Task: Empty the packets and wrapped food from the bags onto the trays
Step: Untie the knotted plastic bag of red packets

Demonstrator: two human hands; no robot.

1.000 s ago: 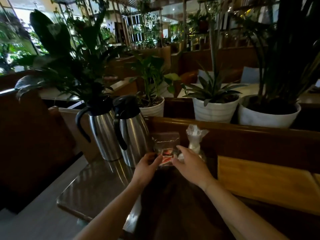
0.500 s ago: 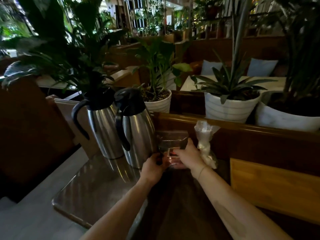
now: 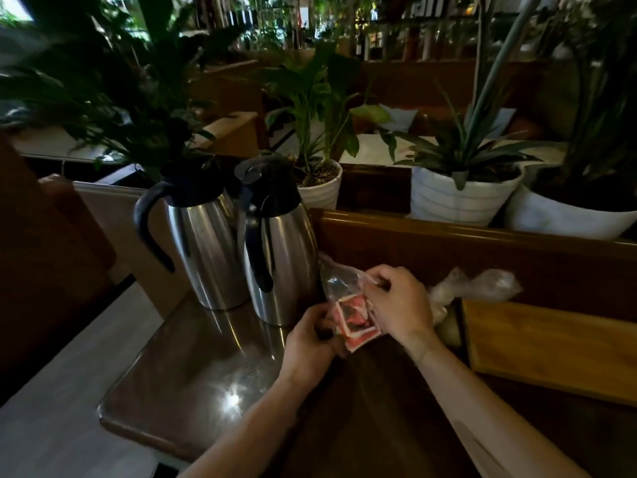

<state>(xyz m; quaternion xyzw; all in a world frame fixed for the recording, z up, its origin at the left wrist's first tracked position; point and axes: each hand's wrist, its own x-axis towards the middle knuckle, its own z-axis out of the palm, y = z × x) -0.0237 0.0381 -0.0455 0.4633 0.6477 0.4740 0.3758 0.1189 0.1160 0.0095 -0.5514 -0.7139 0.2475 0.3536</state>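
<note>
step: opening the first bag, judging by both hands working at it; nothing lies on the wooden tray yet.
left hand: pinches the lower edge of the clear bag.
right hand: fingers pinched on the bag's upper edge.
clear bag: held just above the table, beside the steel jugs; holds red packets.
second bag: knotted, pale contents, lying behind the tray.
next: probably carry the bag over the tray and tip it, mouth down.
</note>
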